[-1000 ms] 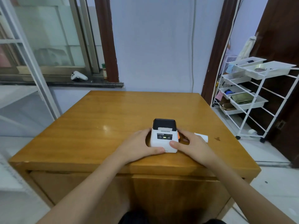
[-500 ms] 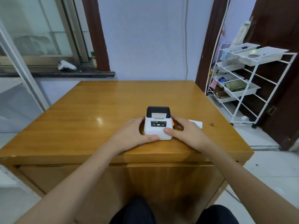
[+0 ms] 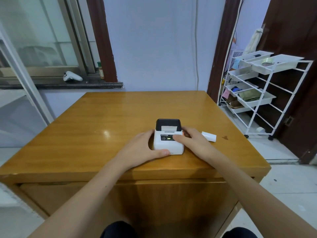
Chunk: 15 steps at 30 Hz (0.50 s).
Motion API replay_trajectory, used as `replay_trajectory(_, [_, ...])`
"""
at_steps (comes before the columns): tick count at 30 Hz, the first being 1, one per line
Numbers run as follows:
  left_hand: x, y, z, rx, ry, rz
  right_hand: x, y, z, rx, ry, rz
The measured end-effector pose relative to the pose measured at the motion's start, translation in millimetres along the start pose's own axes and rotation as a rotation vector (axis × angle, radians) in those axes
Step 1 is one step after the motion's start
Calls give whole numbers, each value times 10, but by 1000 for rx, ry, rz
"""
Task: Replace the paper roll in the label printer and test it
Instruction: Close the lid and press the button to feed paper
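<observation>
Label printer sits centre frame on the wooden table, my left hand cupping its left side, thumb along the base, my right hand wrapping its right side, thumb pressed on the front panel.

Glossy varnished wooden table, smooth white plastic label printer with matt black top, white paper strip at right, white wire-frame cart far right

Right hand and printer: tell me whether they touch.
Touching. In the head view the right hand lies against the printer, its thumb on the front panel.
</observation>
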State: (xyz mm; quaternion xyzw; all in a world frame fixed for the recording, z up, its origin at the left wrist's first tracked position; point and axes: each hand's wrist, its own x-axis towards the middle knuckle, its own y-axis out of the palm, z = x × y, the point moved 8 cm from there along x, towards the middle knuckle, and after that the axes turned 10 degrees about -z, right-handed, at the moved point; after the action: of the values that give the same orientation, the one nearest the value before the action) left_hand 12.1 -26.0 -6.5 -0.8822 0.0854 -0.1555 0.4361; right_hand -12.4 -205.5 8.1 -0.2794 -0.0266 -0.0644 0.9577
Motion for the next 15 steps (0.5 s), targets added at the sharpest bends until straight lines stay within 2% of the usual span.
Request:
replay_trajectory(9, [-1,7,-17,6,14,-4,38,20,54,-5,8,5])
replay_trajectory(15, [-12,0,-6,8,-9,-8,-90,30,40,-215,-93,-11])
